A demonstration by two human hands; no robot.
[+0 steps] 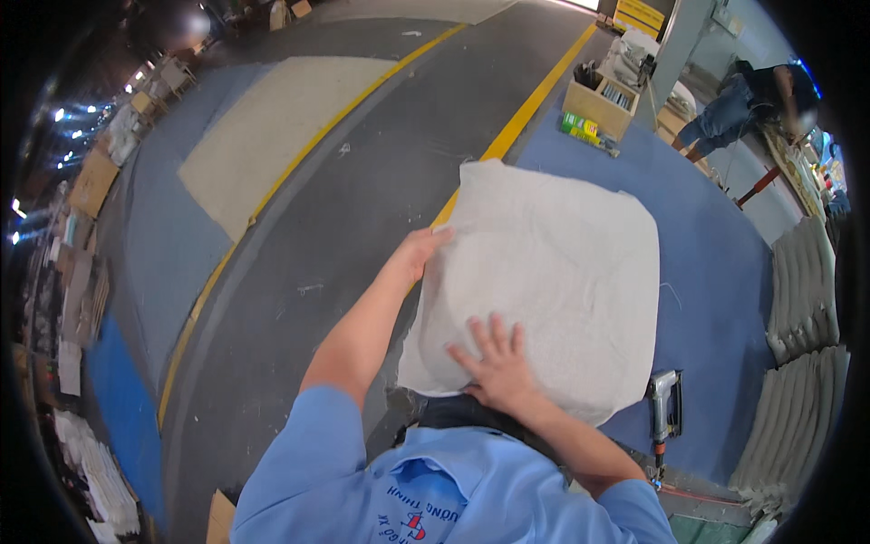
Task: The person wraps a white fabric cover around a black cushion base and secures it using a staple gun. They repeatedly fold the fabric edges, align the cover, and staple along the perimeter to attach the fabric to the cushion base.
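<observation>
In front of me an off-white cloth [553, 272] lies over a broad, rounded square form, perhaps a seat pad; what is beneath it is hidden. At its left edge, my left hand [420, 253] grips the cloth, thumb on top and the other fingers mostly out of sight. My right hand [498, 370] presses flat on the near part of the cloth with its fingers spread, slightly blurred. To the right of the cloth, a pneumatic staple gun [666, 405] rests on the blue work surface [716, 308], and neither hand touches it.
A wooden box [598, 107] of supplies stands at the far end, beside a green and yellow carton [580, 127]. Stacked grey padded pieces [797, 363] line the right side. A red air hose [698, 494] runs near the gun. Another person [743, 109] bends over a table at far right.
</observation>
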